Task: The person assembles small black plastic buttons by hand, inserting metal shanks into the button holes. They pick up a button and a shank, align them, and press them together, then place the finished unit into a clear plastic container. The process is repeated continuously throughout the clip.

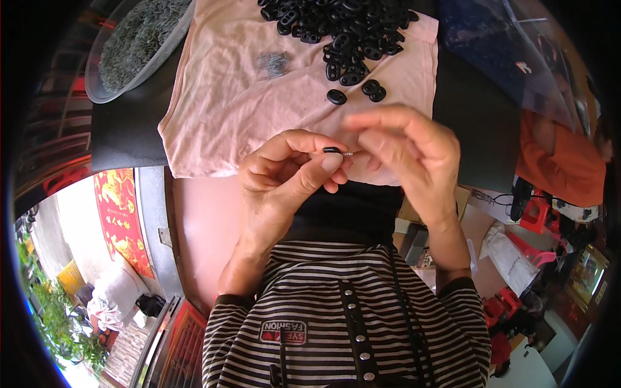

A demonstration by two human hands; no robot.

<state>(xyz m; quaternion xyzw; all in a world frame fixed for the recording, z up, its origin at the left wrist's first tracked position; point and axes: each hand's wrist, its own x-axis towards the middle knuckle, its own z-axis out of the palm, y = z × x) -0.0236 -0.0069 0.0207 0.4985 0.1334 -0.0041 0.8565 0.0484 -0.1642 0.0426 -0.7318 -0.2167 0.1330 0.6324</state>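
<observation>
My left hand (275, 171) pinches a small black plastic piece (332, 149), which looks like part of a cord lock, between thumb and forefinger. A tiny metal spring (348, 154) sticks out of its right end. Close by on the right, my right hand (411, 152) has its fingers apart and blurred by motion, with nothing visible in them. Beyond my hands, a single black oval piece (336, 97) and a two-holed black cord lock (374, 90) lie on a pale pink cloth (226, 110). A small pile of metal springs (273, 64) rests farther left.
A large heap of black cord locks (349, 35) covers the far part of the cloth. At the far left stands a translucent tub (94, 87) full of small springs (139, 48). The cloth lies on a black tabletop (126, 136). A clear plastic bag (543, 58) is at the far right.
</observation>
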